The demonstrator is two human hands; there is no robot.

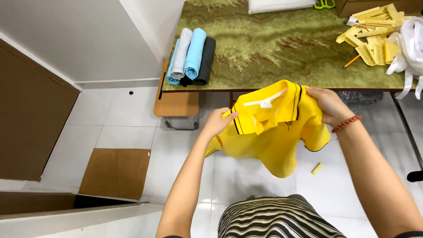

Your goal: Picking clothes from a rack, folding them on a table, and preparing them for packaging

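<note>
The left hand [217, 122] pinches one shoulder of the yellow polo shirt [273, 132], and the right hand [328, 105] grips the other, so the shirt hangs between them just short of the green table [273, 53]. Keeping both grips level should hold the collar [266, 103] flat; rolled shirts [191, 57] lie beyond the left hand.

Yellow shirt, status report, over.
Both hands gripping: left hand, right hand. Yellow shirt held in air before table. Nothing in the way.

Single head-worn view, steeply downward, close above hands, green table [282, 48] edge ahead.
</note>
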